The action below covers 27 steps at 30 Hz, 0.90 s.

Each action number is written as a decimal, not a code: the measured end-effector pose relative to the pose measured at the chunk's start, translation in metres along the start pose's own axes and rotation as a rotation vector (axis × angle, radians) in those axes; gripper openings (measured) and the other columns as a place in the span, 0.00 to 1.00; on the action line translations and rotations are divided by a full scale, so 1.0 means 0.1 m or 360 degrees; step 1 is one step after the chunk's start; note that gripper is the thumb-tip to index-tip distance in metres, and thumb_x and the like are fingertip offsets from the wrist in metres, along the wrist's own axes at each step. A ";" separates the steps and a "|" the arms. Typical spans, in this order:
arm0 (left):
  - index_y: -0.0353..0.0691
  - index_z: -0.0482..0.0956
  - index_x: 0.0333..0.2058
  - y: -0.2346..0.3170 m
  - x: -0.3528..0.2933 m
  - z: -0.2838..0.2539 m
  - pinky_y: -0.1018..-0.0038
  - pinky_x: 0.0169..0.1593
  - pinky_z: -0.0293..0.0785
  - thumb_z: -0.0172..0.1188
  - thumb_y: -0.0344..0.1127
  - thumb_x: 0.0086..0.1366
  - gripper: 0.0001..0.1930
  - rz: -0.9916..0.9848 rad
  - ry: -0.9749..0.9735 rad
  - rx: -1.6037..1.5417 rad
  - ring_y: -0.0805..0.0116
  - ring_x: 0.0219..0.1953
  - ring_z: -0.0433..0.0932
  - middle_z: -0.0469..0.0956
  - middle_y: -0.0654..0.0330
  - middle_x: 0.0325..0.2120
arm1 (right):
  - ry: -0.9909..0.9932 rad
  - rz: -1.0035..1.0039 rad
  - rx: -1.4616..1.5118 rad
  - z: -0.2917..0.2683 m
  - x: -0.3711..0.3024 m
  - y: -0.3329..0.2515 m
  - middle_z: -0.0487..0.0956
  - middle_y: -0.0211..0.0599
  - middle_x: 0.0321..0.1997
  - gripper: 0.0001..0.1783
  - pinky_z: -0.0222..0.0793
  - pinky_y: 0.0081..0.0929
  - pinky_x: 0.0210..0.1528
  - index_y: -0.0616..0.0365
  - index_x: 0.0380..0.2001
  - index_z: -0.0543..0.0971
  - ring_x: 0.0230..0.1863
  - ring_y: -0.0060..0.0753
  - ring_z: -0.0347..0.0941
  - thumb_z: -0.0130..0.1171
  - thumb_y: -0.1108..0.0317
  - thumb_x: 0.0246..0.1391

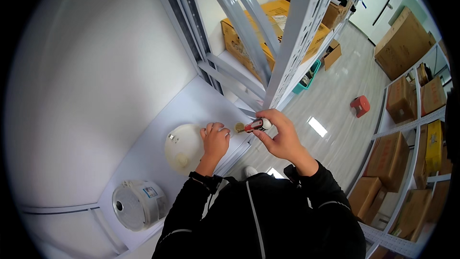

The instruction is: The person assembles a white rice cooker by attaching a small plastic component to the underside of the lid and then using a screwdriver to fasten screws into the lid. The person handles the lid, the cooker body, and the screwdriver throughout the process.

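Observation:
My right hand is wrapped round a small red-and-white bottle-like thing. Its narrow dark end points left, at a small round yellowish piece by the shelf's edge. My left hand is low over the shelf, its fingers bent and drawn together beside that piece. Whatever lies under those fingertips is too small to make out. Just left of this hand lies a round white dish-like disc, with a small dark-marked part and a pale round patch on it.
A whitish drum-shaped tub with a blue label lies on the white shelf. The grey metal upright rises close beyond my right hand. Past it are a yellow carton, a red stool and shelves of brown boxes.

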<state>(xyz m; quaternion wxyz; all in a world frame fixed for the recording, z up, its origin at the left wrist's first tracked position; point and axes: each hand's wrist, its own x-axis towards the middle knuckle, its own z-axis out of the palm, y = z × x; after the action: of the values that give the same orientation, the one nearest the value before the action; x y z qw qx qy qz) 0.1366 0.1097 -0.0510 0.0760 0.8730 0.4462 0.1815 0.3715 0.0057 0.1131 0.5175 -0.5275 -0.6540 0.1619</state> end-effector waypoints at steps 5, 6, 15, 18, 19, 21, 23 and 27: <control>0.49 0.89 0.48 0.02 0.01 -0.01 0.51 0.66 0.58 0.71 0.37 0.60 0.16 -0.0075 0.0037 -0.0015 0.57 0.61 0.71 0.79 0.64 0.53 | -0.0026 -0.0087 -0.0014 0.00 0.04 0.05 0.84 0.43 0.48 0.26 0.77 0.38 0.53 0.59 0.54 0.81 0.49 0.52 0.82 0.77 0.74 0.51; 0.48 0.88 0.49 0.03 0.01 -0.06 0.51 0.66 0.59 0.71 0.37 0.61 0.17 -0.0020 0.0130 -0.0052 0.56 0.61 0.71 0.79 0.63 0.54 | -0.0027 -0.0098 -0.0005 0.00 0.05 0.06 0.84 0.42 0.48 0.26 0.77 0.38 0.52 0.59 0.54 0.81 0.48 0.52 0.82 0.76 0.74 0.51; 0.44 0.87 0.50 -0.41 -0.72 -0.48 0.50 0.69 0.62 0.70 0.38 0.62 0.17 -0.0403 0.0248 -0.0202 0.53 0.65 0.71 0.78 0.60 0.59 | -0.0152 -0.0096 0.0207 0.28 0.30 0.04 0.83 0.42 0.46 0.25 0.77 0.36 0.50 0.58 0.54 0.79 0.46 0.48 0.82 0.78 0.66 0.55; 0.48 0.88 0.50 -0.56 -1.03 -0.50 0.45 0.73 0.58 0.69 0.41 0.63 0.16 -0.0421 0.0081 -0.0024 0.54 0.68 0.69 0.77 0.63 0.63 | -0.0235 -0.0189 0.0247 0.46 0.39 0.00 0.83 0.42 0.46 0.25 0.78 0.36 0.47 0.57 0.55 0.78 0.45 0.50 0.83 0.77 0.64 0.57; 0.50 0.88 0.49 -0.59 -1.13 -0.50 0.43 0.74 0.56 0.69 0.41 0.63 0.16 -0.0440 0.0012 0.0103 0.54 0.69 0.69 0.77 0.65 0.64 | -0.0275 -0.0215 0.0255 0.52 0.41 -0.02 0.83 0.42 0.47 0.25 0.78 0.36 0.47 0.57 0.55 0.77 0.45 0.50 0.83 0.76 0.63 0.58; 0.53 0.89 0.49 -0.55 -1.27 -0.53 0.40 0.75 0.52 0.68 0.43 0.64 0.15 -0.0478 -0.0065 0.0213 0.55 0.70 0.68 0.76 0.67 0.65 | -0.0407 -0.0137 0.0305 0.67 0.42 -0.06 0.82 0.42 0.48 0.26 0.78 0.38 0.46 0.56 0.56 0.76 0.46 0.50 0.83 0.75 0.62 0.59; 0.55 0.89 0.48 -0.45 -1.32 -0.56 0.37 0.76 0.49 0.68 0.44 0.65 0.13 -0.0482 -0.0086 0.0181 0.56 0.71 0.67 0.76 0.69 0.66 | -0.0516 -0.0105 0.0310 0.78 0.43 -0.08 0.82 0.43 0.50 0.26 0.78 0.39 0.46 0.56 0.57 0.75 0.46 0.52 0.83 0.74 0.62 0.60; 0.56 0.90 0.50 -0.38 -1.30 -0.58 0.40 0.75 0.53 0.69 0.46 0.63 0.16 -0.0473 0.0064 0.0029 0.53 0.66 0.70 0.77 0.66 0.64 | -0.0703 -0.0179 0.0285 1.00 0.45 -0.10 0.80 0.45 0.51 0.26 0.78 0.42 0.45 0.57 0.57 0.75 0.45 0.55 0.82 0.73 0.62 0.61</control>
<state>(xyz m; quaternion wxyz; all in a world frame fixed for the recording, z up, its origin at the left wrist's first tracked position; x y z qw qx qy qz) 0.0161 0.0256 -0.0408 0.0852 0.7941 0.5737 0.1817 0.2856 0.0743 0.1019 0.4147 -0.3941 -0.7627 0.3016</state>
